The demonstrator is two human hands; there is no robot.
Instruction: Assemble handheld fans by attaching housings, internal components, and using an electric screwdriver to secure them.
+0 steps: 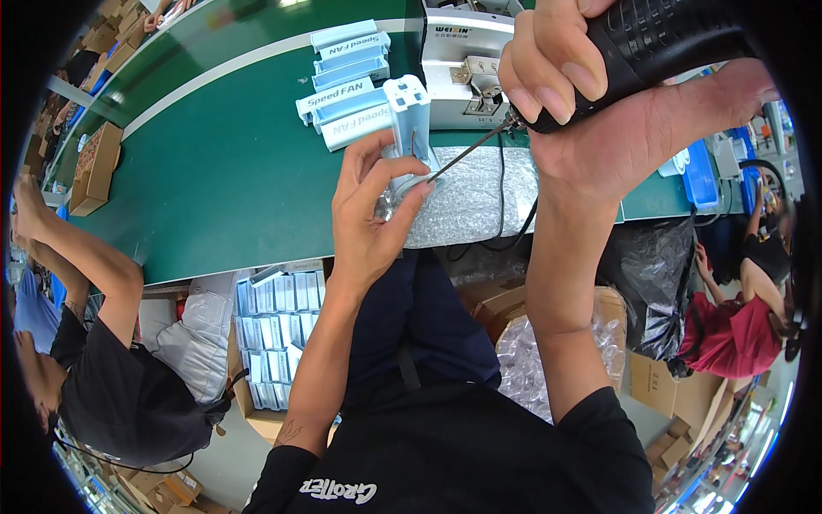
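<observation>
Steadying a Pale Blue Casing at the Screwdriver's Tip

A person beside me is working at a green counter [214, 180], both hands occupied. The left hand [368, 206] is pinching the near end of a pale blue casing [413, 116], thumb and fingers closing around it. The right hand [591, 158] is gripping a fat black screwdriver [664, 51], fingers curling round its body. Its long thin bit [471, 152] is slanting down to the casing's near end, the tip ending right by the left fingertips; I can't tell whether it is sitting in a screw.

The casing is sitting at the left end of a sheet of bubble wrap [479, 193], near the counter's front edge. A dark cable [502, 176] is running across that wrap. Just beyond, more blue casings [342, 98] are lying in a row, and a silver machine [445, 64] is standing to their right. Off to the left, a cardboard box [90, 199] is resting on the counter, while a blue tray [700, 176] is lying at the far right.

Below the counter, a carton [243, 403] is holding many blue pieces [278, 334]. A co-worker in black [128, 398] is sitting to the left.
</observation>
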